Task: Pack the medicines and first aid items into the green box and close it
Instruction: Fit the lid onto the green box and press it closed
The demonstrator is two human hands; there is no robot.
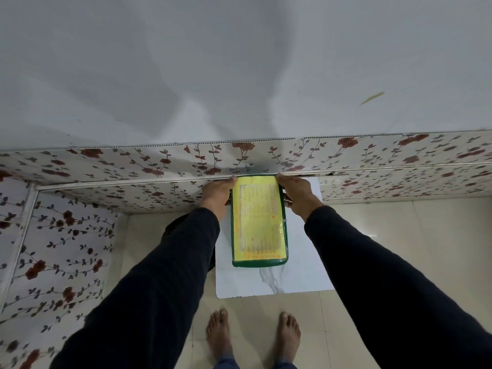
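Directly below the camera, the green box (259,222) sits closed on a small white marble-patterned table (300,275), its long axis running from six toward twelve o'clock and its far end tucked against the floral-papered wall panel (133,166). The left hand (217,194) grasps the box's far left corner and the right hand (295,194) grasps the far right corner, fingers wrapped over the sides with the thumbs at the top edge; the fingertips beneath are hidden by the box and the backs of the hands. Open table surface lies at three o'clock and six o'clock of the box, while at twelve o'clock no room is left before the wall. At nine o'clock a dark object (175,230) shows beside the table, mostly covered by the left sleeve (149,275), and it cannot be identified. The box lid carries a glossy yellow label (257,219) with small orange and dark print, too blurred to read, framed by a dark green rounded rim. The right sleeve (386,275) is dark fabric too and runs out of the frame at five o'clock. Pale floor tiles (399,235) surround the table, and two bare feet (253,334) stand at six o'clock, cut off at the bottom edge.
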